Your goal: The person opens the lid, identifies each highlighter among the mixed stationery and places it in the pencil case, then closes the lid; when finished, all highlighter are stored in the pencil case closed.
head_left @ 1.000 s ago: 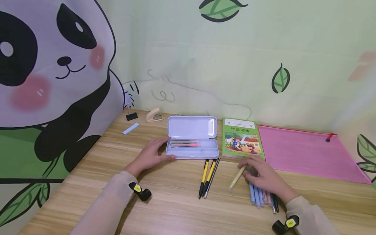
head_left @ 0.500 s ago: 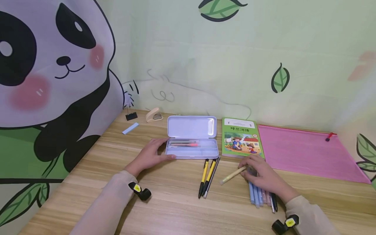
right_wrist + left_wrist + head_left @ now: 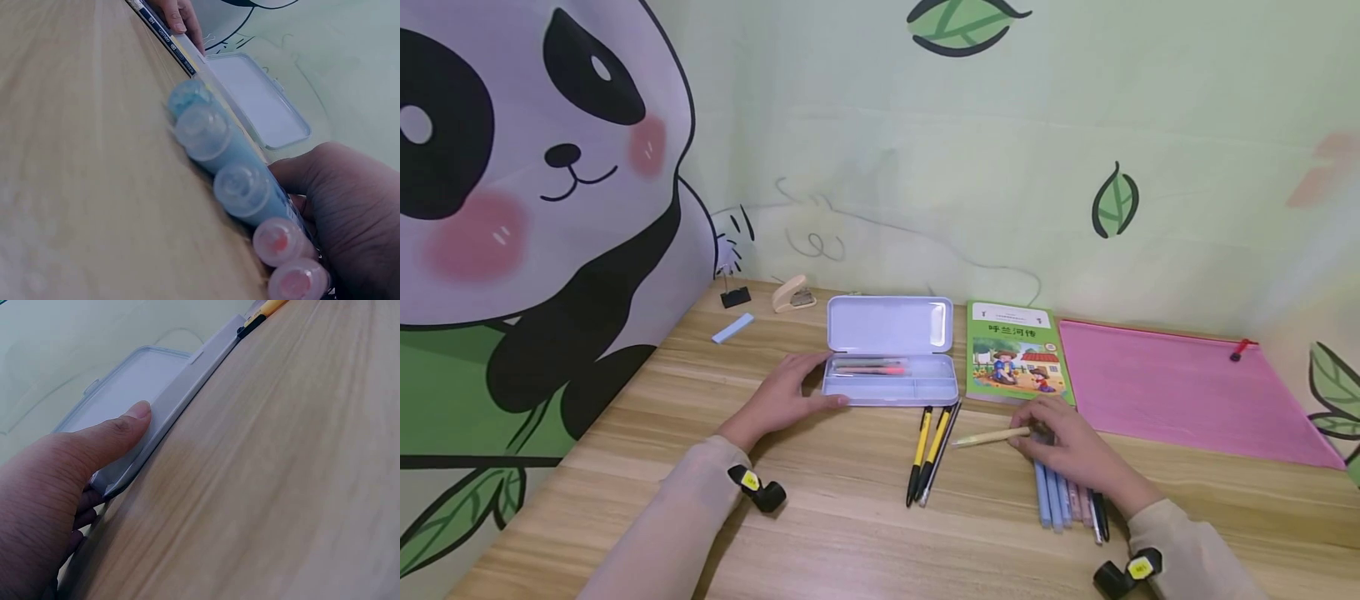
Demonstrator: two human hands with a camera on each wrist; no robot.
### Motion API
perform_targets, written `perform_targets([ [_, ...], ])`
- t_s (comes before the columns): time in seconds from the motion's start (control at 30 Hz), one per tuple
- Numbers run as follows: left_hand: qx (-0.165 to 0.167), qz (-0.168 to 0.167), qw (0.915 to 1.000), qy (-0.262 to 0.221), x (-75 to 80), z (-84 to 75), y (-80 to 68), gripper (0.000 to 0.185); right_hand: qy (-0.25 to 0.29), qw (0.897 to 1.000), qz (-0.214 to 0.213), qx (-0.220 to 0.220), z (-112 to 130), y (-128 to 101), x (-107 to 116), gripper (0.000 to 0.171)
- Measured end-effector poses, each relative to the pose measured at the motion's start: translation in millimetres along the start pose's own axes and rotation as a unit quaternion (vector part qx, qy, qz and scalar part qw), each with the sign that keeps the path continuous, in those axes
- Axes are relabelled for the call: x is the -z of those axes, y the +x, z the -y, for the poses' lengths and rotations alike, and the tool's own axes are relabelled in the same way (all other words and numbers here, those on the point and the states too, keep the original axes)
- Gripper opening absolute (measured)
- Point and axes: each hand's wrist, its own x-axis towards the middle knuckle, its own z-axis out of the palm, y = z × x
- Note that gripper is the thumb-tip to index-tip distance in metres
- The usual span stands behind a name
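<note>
While the left hand (image 3: 782,396) rests against the left end of the open pencil case (image 3: 891,382), its thumb lies flat along the case's front wall and the fingers look relaxed, gripping nothing; the left wrist view shows the thumb (image 3: 128,428) pressed on the pale edge. The case sits on the wooden desk (image 3: 850,533), its lid standing open at the back, with a few pens in the long rear compartment.

The right hand (image 3: 1071,454) pinches a pale yellow pen (image 3: 992,436) at one end, fingers curled round it; the pen points left, nearly level, with its free end near the tips of the yellow-and-black pens (image 3: 931,454) that lie side by side just in front of the case. Under and just behind the right hand lies a row of capped pens (image 3: 1060,500), blue and pink, with a dark one at the right; the right wrist view shows their round cap ends (image 3: 240,187) packed close together on the desk.

Just right of the case lies a green book (image 3: 1015,352), and beside it a pink folder (image 3: 1180,392). Near the wall at the far left are a black clip (image 3: 736,296), a small stapler (image 3: 793,296) and a light blue strip (image 3: 733,327).
</note>
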Motion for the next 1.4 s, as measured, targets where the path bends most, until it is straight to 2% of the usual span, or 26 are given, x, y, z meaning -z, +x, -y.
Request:
perform_targets([
  [0.2, -0.004, -0.002, 1.0000, 0.005, -0.4, 0.7, 0.6, 0.100, 0.002, 1.000, -0.001, -0.018, 2, 1, 1, 0.010],
  [0.53, -0.012, -0.006, 0.9999, 0.006, -0.4, 0.1, 0.9, 0.099, -0.001, 1.000, -0.007, -0.003, 0, 0, 1, 0.009],
  [0.87, -0.013, -0.005, 0.9999, 0.005, -1.5, 2.2, 1.2, 0.099, 0.006, 0.998, -0.059, -0.011, 0, -3, 2, 0.013],
  [1.03, -0.011, -0.005, 0.9999, 0.004, -1.2, 1.7, 0.9, 0.100, 0.032, 0.994, -0.083, -0.062, 4, -4, 5, 0.020],
  [1.2, -0.001, 0.000, 0.9999, 0.011, -0.5, 0.7, 0.6, 0.102, 0.102, 0.981, -0.085, -0.140, 12, -4, 10, 0.036],
  [1.3, -0.005, -0.001, 0.9999, 0.013, 0.2, 0.4, 0.5, 0.102, 0.136, 0.974, -0.085, -0.161, 16, -2, 13, 0.040],
  [1.4, -0.007, 0.000, 0.9999, 0.013, 0.7, -0.1, 0.2, 0.100, 0.146, 0.971, -0.090, -0.164, 22, 0, 14, 0.040],
])
